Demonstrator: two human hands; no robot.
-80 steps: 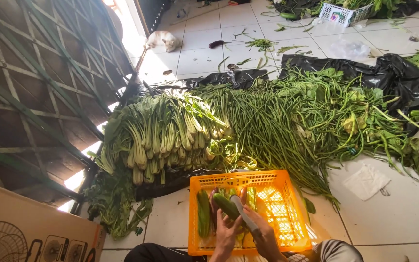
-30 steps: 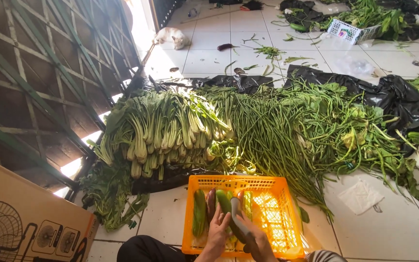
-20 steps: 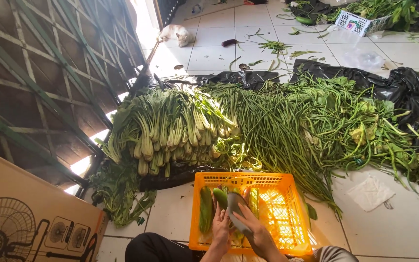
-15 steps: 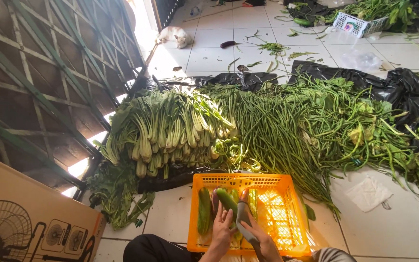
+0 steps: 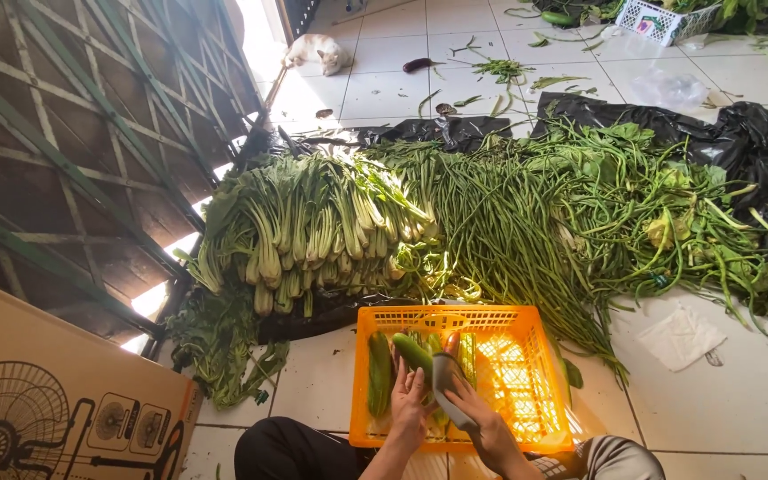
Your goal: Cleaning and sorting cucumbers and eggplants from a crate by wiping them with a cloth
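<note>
Down at the near edge, the person's left hand (image 5: 408, 400) closes around a green cucumber (image 5: 412, 352) over the orange slatted plastic crate (image 5: 540, 391), while the right hand (image 5: 482, 420), just to its right, grips a broad grey-bladed knife (image 5: 449, 384) whose blade lies against the cucumber. A slip looks possible: the left fingers sit right beside the blade, and the cucumber is held in the air, so it could roll. To the left of the hands one long cucumber (image 5: 379, 373) lies in the crate, and at least two more show beneath them; the exact count is hidden. Beyond the crate are one heap of pale-stemmed leafy greens (image 5: 304, 227) and one sprawling pile of long green beans (image 5: 526, 213), both on black plastic sheeting (image 5: 748, 142). Farthest off, one white plastic basket (image 5: 660, 18) and one pale cat (image 5: 317, 52) rest on the tiled floor (image 5: 384, 89).
</note>
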